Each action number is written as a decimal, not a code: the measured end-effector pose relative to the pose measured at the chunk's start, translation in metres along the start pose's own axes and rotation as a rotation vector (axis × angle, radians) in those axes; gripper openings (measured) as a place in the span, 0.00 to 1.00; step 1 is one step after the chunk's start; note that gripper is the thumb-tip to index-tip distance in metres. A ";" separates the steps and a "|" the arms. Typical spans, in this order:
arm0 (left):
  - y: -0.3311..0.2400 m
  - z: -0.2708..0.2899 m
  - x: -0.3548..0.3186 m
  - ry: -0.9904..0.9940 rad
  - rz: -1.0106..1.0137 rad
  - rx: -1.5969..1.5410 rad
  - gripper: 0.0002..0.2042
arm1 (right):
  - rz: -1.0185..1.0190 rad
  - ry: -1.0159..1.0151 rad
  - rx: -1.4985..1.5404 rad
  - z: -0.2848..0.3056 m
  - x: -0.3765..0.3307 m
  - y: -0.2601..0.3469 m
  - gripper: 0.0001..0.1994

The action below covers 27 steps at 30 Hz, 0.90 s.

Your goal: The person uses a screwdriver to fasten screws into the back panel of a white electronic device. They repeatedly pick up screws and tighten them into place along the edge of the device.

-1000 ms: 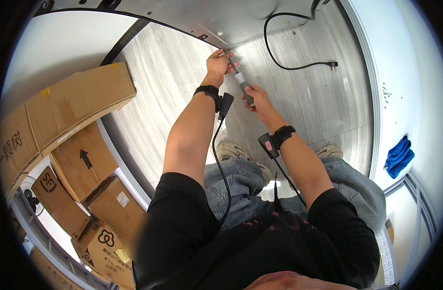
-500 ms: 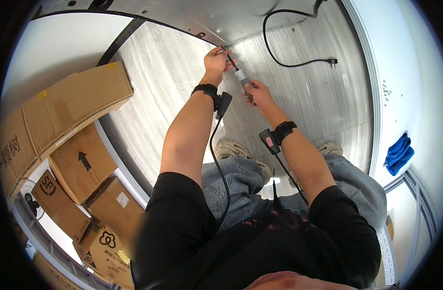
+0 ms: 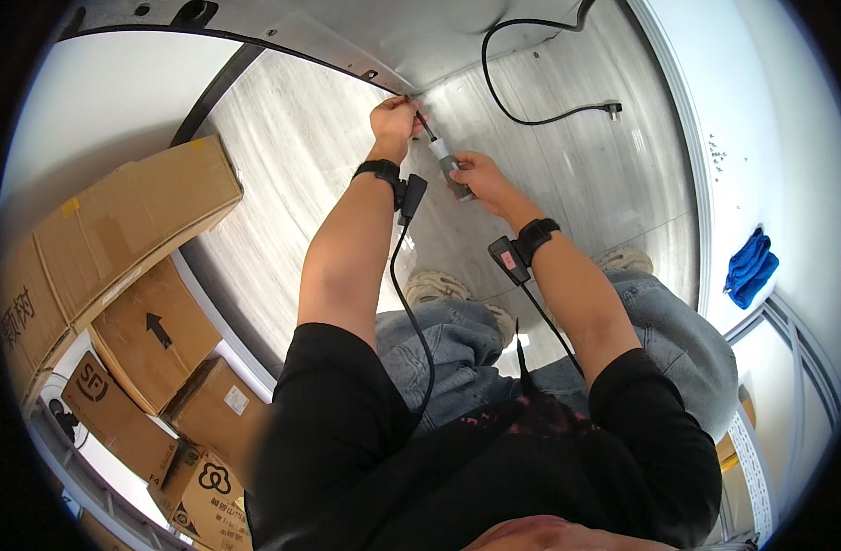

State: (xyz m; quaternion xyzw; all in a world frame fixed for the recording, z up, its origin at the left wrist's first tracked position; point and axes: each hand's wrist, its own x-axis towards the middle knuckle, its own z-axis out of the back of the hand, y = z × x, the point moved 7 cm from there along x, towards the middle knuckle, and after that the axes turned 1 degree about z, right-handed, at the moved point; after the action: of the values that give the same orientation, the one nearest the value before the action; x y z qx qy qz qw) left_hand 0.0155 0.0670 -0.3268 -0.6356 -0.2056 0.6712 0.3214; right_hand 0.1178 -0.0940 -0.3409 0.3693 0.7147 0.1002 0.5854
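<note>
My right hand grips the grey-and-white handle of a screwdriver whose shaft points up-left at the edge of a grey metal panel. My left hand pinches at the tip of that shaft, right against the panel's edge; whatever small part it holds is hidden by the fingers. Both wrists wear black bands with small devices, and a thin black cable hangs from the left one.
A black power cord with a plug lies on the pale wood-look floor beyond my hands. Several cardboard boxes are stacked at the left. A blue cloth lies at the right by a white wall. My knees in jeans are below.
Both hands and the screwdriver stay at the panel edge; they sit slightly higher in the picture, and the view has shifted a little.
</note>
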 end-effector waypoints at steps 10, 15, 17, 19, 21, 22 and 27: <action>0.003 0.003 0.004 -0.082 0.028 0.087 0.11 | -0.036 0.012 -0.123 -0.021 -0.006 0.013 0.24; 0.003 0.002 0.004 -0.048 -0.017 0.064 0.12 | -0.110 0.122 0.041 -0.014 0.003 -0.003 0.27; 0.002 0.002 0.001 -0.047 -0.029 0.094 0.13 | -0.052 0.146 -0.090 -0.014 0.006 -0.005 0.28; 0.002 0.001 -0.001 -0.068 -0.028 0.132 0.15 | 0.010 0.154 -0.253 -0.015 0.010 -0.003 0.28; 0.003 0.003 0.001 -0.080 -0.019 0.169 0.16 | 0.077 0.145 -0.443 -0.015 0.011 0.002 0.28; 0.004 0.004 0.003 -0.084 -0.015 0.187 0.16 | 0.061 0.107 -0.402 -0.014 0.010 0.002 0.28; 0.008 0.008 0.007 -0.103 0.032 0.188 0.16 | -0.185 0.077 -0.069 -0.018 -0.008 0.006 0.26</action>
State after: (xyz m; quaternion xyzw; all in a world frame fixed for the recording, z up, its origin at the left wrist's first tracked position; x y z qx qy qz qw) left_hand 0.0063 0.0675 -0.3362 -0.5703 -0.1478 0.7244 0.3579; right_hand 0.1039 -0.0897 -0.3255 0.2771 0.7639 0.0845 0.5766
